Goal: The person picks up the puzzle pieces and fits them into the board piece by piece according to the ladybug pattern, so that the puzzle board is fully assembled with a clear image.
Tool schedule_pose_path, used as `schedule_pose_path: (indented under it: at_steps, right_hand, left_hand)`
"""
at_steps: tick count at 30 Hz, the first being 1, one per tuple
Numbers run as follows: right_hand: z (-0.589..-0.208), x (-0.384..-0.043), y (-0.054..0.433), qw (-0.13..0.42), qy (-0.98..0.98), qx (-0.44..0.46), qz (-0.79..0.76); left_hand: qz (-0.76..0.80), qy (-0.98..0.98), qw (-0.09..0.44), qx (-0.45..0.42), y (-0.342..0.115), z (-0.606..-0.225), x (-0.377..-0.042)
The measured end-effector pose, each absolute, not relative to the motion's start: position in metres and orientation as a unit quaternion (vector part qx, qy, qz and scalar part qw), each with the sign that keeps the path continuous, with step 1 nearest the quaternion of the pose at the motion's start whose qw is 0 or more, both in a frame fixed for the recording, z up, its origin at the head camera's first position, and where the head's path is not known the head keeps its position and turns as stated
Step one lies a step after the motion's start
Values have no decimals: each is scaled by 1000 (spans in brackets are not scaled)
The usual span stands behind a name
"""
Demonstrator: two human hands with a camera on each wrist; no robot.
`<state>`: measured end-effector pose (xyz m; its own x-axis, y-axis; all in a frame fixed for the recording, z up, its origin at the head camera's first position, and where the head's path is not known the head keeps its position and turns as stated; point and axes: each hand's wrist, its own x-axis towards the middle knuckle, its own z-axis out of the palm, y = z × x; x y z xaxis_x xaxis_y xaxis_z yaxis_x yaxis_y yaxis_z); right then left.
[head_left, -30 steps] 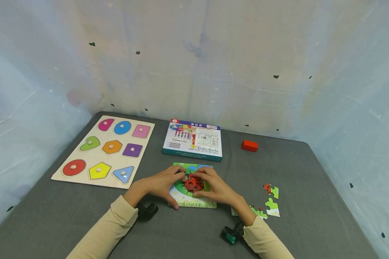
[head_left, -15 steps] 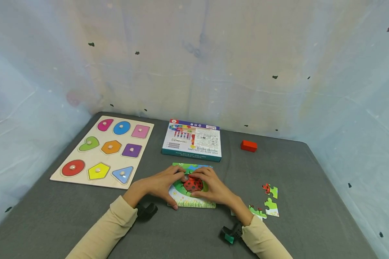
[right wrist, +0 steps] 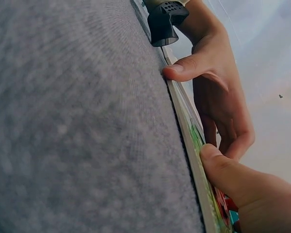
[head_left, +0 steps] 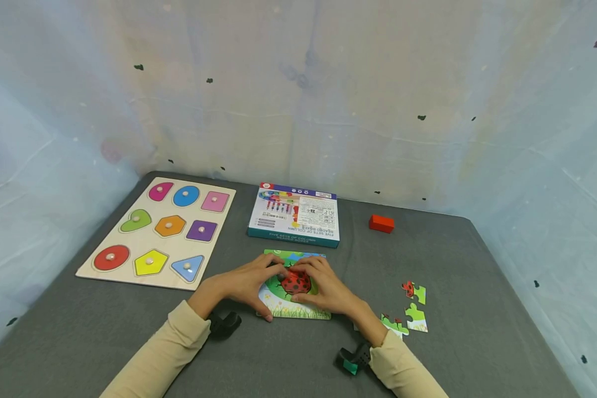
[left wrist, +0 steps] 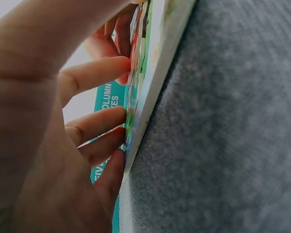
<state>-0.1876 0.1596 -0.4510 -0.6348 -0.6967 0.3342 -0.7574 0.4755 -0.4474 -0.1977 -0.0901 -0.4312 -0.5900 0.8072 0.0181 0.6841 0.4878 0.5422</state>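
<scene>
A small jigsaw board (head_left: 300,312) with a grass border lies flat on the grey table in the head view. At its middle is a red ladybug puzzle piece (head_left: 297,282) with black dots. My left hand (head_left: 249,282) braces the board's left side, thumb at the lower left edge. In the left wrist view, the fairly straight fingers of the left hand (left wrist: 82,141) touch the board's face. Around the ladybug's right side, my right hand (head_left: 330,287) curls its thumb and index finger. The right thumb (right wrist: 228,167) presses on the board's face in the right wrist view.
Several loose jigsaw pieces (head_left: 416,319) lie to the right, partly behind the right forearm. Behind the board stands a flat toy box (head_left: 293,215). A wooden shape-peg board (head_left: 154,243) lies at the left. A red block (head_left: 381,223) sits at the back right.
Both hands stay in nearly the same place on the jigsaw board, with only very slight finger shifts around the ladybug. The whole view drifts a little to the left.
</scene>
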Motion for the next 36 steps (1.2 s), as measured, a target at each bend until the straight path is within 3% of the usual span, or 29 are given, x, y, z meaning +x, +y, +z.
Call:
schedule_pose_path:
  at_steps: [16, 24, 36]
  right_hand:
    - [-451, -187, 164, 53, -866, 399, 297]
    - [-453, -188, 164, 35, -871, 391, 294]
    - [-451, -187, 163, 28, -878, 382, 289]
  left_hand:
    - [252, 852, 122, 442, -89, -429, -197]
    - [213, 853, 77, 471, -81, -426, -189]
    - [205, 848, 78, 482, -77, -426, -187]
